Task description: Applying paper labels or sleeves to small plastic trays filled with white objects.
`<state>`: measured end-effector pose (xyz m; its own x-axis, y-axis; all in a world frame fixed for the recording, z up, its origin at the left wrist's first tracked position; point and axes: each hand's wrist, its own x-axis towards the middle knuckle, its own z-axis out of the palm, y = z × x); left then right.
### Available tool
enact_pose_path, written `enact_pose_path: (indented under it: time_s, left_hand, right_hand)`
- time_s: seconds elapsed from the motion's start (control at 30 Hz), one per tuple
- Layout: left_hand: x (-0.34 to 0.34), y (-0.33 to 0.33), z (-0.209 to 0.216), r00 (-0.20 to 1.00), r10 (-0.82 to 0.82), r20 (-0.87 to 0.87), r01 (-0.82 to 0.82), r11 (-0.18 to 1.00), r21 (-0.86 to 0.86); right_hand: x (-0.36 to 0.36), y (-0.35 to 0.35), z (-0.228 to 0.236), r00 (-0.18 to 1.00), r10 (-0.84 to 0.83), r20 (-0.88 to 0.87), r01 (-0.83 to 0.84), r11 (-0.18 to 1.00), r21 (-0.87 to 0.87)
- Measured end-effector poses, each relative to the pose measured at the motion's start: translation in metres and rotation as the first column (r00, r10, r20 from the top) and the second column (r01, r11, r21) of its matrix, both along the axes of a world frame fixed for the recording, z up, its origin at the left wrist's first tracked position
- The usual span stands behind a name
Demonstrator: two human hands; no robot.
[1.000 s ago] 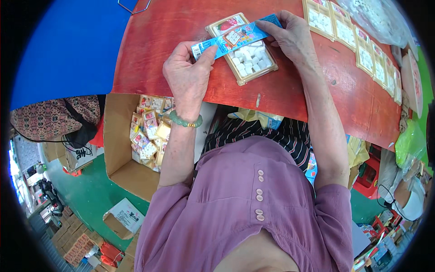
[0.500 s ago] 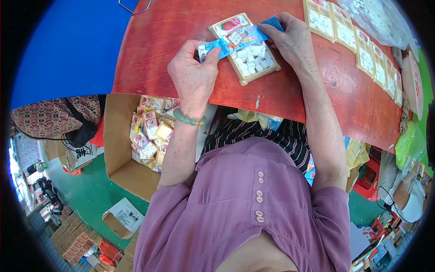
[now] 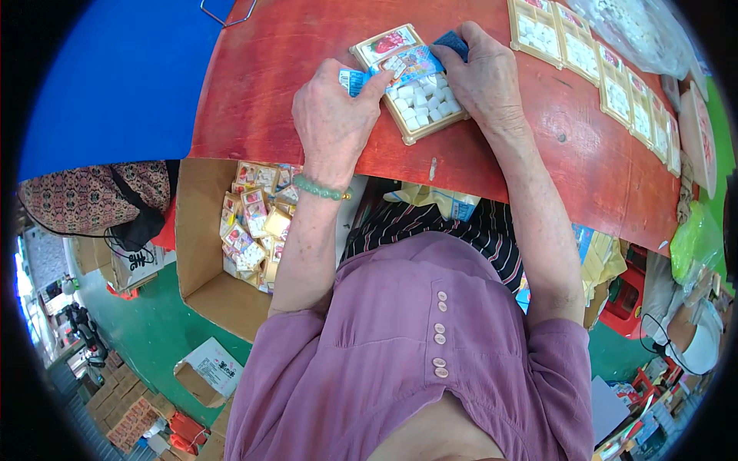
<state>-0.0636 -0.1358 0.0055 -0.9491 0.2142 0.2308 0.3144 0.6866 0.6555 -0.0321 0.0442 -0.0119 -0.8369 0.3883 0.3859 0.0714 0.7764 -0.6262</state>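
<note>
A shallow cream tray [image 3: 410, 138] rests on the red table, tilted a little. Small white cube-like pieces [image 3: 427, 101] fill its nearer compartment, and a card with a red strawberry [image 3: 387, 44] lies in the farther one. Across its middle runs a blue printed paper band [image 3: 416, 64]. My left hand [image 3: 336, 115], with a green bead bracelet above it, pinches the band's left end between thumb and fingers. At the tray's right side, my right hand [image 3: 486, 77] grips the band's other end, which bends upward.
More filled trays [image 3: 616, 91] stand in a row at the right, beside a clear bag of white pieces [image 3: 638, 34]. A cardboard box [image 3: 201, 253] below the table's left edge holds many banded packs [image 3: 254, 211]. A blue surface [image 3: 115, 84] adjoins the table.
The band has come down from above the tray onto its middle, and its ends now bend at the tray's sides. My left hand has shifted slightly right; both hands keep their grip.
</note>
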Motion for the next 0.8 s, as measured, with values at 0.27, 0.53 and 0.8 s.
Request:
enact_pose_path:
  time_s: [0.27,0.53,0.8]
  left_hand:
    - [-0.004,0.001,0.006,0.999,-0.030,0.038,0.034,0.993,-0.109]
    - [-0.003,0.001,0.006,0.998,-0.032,0.048,0.038,0.992,-0.123]
    - [-0.001,0.002,0.007,0.999,-0.027,0.032,0.032,0.987,-0.154]
  right_hand:
    - [0.003,-0.003,0.004,0.999,-0.025,0.020,0.025,1.000,0.013]
    - [0.008,-0.003,0.015,0.980,-0.084,0.180,0.080,0.996,0.034]
    - [0.012,-0.015,0.012,0.975,-0.183,0.127,0.169,0.979,0.112]
